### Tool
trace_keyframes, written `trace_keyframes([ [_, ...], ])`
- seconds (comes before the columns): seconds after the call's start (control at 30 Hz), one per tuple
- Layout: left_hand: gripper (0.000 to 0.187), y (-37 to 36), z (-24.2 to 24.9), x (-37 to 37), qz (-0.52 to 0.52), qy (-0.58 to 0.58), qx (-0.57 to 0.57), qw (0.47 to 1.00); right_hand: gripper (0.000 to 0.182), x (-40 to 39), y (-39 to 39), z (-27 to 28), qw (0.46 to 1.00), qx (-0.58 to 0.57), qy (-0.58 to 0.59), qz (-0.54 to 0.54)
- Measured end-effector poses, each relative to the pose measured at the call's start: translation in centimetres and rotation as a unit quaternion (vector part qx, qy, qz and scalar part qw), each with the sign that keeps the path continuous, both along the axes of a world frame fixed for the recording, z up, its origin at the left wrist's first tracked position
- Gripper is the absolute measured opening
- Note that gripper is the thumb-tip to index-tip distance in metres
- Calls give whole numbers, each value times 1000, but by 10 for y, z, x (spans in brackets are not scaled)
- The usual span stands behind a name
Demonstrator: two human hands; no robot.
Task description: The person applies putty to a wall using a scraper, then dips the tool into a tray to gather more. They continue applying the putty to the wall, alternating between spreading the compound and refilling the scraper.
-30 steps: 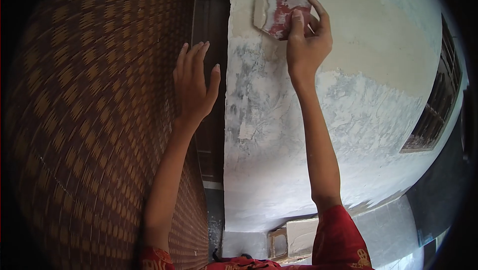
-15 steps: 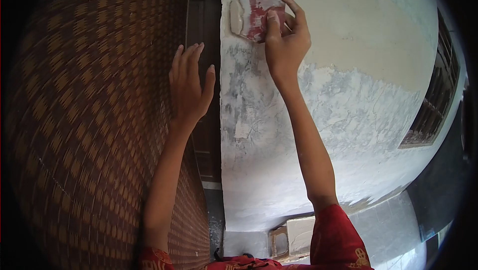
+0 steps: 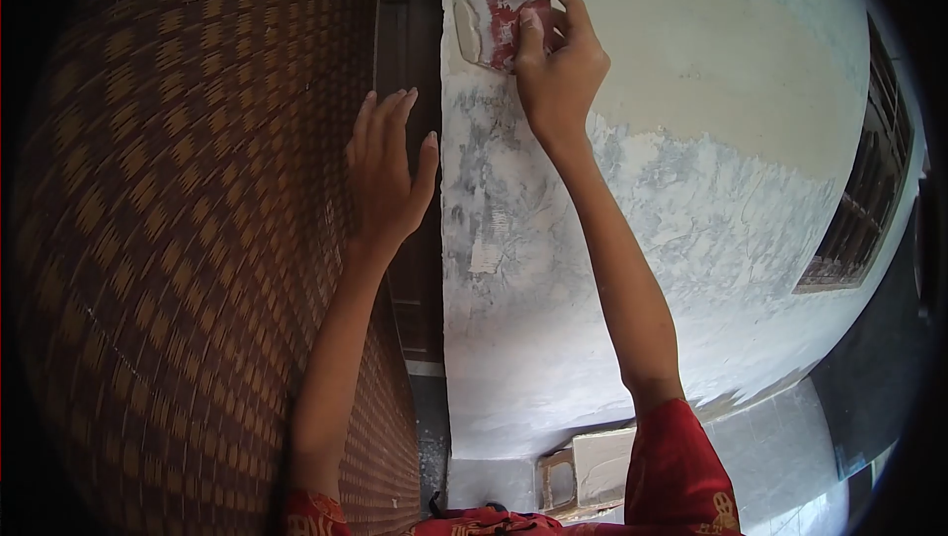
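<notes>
My right hand [image 3: 563,72] grips a red putty spreader [image 3: 506,24] between thumb and fingers. White putty smears its face, and a thick pale ridge lines its left edge. The spreader lies flat against the upper wall [image 3: 691,52], close to the wall's left edge. Above it the plaster is smooth and cream; lower down, patchy white and grey coating shows. My left hand [image 3: 387,175] holds nothing, its fingers stretched upward and thumb apart, in front of the dark gap left of the wall edge.
A brown woven panel [image 3: 197,240] fills the left side. Behind the gap stands a dark door [image 3: 407,269]. A barred window [image 3: 854,180] is at the right. On the floor below the wall lies a box-like object [image 3: 602,467] with a pale top.
My right hand and the spreader have shifted slightly up and left along the wall. My left hand has moved a little right, still with spread fingers.
</notes>
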State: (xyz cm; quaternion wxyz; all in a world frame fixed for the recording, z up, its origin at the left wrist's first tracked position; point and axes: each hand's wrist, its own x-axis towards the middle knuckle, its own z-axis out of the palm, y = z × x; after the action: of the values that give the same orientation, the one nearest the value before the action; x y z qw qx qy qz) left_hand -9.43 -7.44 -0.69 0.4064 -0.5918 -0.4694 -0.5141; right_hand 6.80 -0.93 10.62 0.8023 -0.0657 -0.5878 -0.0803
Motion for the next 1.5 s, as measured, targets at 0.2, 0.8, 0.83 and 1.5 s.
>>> trace_keyframes([
  [0.2, 49, -2, 1, -5, 2, -1, 18, 1000, 36, 41, -18, 15, 990, -109, 60, 67],
  [0.8, 48, -5, -2, 3, -10, -7, -4, 1000, 34, 11, -11, -1, 982, -146, -31, 117],
  [0.83, 48, -5, -2, 4, -11, -4, -5, 1000, 34, 8, -8, -2, 986, -123, -32, 106],
  [1.5, 47, -9, 1, 1, 5, -3, 9, 1000, 33, 42, 0, -4, 981, -171, 23, 85],
])
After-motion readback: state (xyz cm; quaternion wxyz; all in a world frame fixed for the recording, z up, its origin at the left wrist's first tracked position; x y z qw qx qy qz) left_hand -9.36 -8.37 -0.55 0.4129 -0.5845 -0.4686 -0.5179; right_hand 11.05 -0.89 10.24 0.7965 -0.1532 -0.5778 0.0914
